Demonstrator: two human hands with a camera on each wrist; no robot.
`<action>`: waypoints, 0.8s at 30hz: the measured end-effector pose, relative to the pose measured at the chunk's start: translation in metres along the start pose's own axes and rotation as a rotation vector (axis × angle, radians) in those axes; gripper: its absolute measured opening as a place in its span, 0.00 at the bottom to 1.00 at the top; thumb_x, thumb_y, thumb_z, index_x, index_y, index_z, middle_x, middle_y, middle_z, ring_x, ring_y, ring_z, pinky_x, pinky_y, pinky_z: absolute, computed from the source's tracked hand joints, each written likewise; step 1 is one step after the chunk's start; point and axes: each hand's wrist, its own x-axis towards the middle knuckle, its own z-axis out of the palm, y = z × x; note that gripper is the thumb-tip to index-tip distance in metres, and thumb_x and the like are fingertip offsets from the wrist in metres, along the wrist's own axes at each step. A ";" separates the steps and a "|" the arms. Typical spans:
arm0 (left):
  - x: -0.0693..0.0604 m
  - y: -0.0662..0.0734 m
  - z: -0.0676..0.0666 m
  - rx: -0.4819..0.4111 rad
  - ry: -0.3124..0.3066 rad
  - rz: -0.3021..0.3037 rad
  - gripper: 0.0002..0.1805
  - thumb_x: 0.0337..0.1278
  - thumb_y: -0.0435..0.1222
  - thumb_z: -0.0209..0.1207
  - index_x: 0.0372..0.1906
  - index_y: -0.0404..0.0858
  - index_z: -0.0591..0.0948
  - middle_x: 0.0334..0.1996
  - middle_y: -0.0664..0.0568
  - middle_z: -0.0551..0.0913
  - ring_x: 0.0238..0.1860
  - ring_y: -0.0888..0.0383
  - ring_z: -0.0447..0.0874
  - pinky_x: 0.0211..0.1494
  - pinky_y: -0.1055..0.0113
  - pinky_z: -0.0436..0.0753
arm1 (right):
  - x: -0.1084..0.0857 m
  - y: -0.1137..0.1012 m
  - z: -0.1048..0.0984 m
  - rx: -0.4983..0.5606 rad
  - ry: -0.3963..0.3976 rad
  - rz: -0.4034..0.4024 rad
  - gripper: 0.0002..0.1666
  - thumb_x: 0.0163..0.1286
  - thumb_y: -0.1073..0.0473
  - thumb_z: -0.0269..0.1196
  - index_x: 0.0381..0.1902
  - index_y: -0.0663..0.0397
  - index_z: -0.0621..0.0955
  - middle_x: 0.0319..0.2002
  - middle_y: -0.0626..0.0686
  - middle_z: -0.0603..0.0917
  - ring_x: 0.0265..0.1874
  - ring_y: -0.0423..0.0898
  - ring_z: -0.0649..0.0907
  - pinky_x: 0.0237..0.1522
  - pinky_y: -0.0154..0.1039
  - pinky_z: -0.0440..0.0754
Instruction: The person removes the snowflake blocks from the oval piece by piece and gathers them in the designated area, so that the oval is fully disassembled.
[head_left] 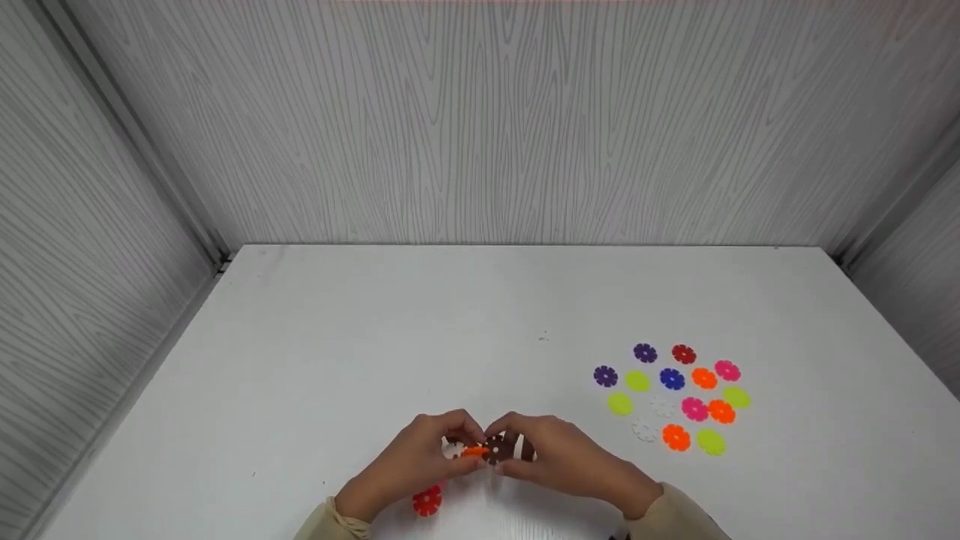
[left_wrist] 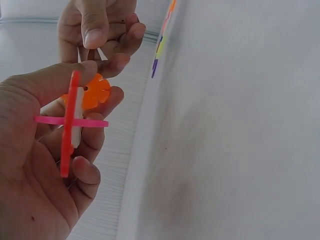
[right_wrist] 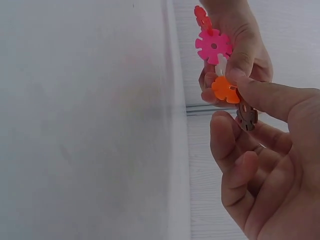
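Observation:
Near the front of the table, my left hand [head_left: 420,454] pinches a chain of notched plastic discs slotted together. In the right wrist view the chain runs from a red disc [right_wrist: 202,20] through a pink disc [right_wrist: 206,47] and a white disc [right_wrist: 221,66] to an orange disc [right_wrist: 222,91]. My right hand [head_left: 566,456] holds a brown disc [right_wrist: 246,120] between thumb and fingers, against the orange disc's edge. Fingers partly cover that joint, so how deep the slots mesh cannot be seen. Both hands meet fingertip to fingertip.
Loose discs lie spread at the right of the white table [head_left: 375,322], among them a purple disc [head_left: 645,353], a blue disc [head_left: 672,379], a yellow disc [head_left: 711,442] and a faint white disc [head_left: 645,430]. Grey wood-grain panels [head_left: 510,120] enclose the back and sides.

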 end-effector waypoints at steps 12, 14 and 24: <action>-0.002 0.001 -0.001 -0.029 -0.033 -0.036 0.18 0.53 0.39 0.67 0.48 0.46 0.74 0.45 0.59 0.82 0.48 0.57 0.75 0.54 0.61 0.74 | -0.002 -0.001 -0.003 0.045 0.059 0.009 0.20 0.64 0.55 0.66 0.52 0.48 0.74 0.43 0.47 0.86 0.34 0.37 0.81 0.37 0.27 0.79; -0.001 0.001 0.000 -0.031 -0.018 -0.021 0.16 0.53 0.38 0.67 0.46 0.46 0.75 0.44 0.59 0.83 0.46 0.58 0.75 0.52 0.62 0.73 | -0.002 -0.001 -0.003 0.039 0.063 0.022 0.20 0.64 0.53 0.67 0.51 0.46 0.74 0.43 0.45 0.86 0.34 0.36 0.81 0.38 0.27 0.79; 0.001 -0.004 0.004 -0.004 0.060 0.077 0.05 0.55 0.31 0.63 0.34 0.45 0.80 0.30 0.59 0.81 0.35 0.66 0.71 0.42 0.72 0.71 | -0.002 -0.002 -0.002 -0.009 0.019 0.023 0.20 0.64 0.51 0.66 0.51 0.43 0.73 0.37 0.42 0.85 0.27 0.34 0.75 0.32 0.28 0.75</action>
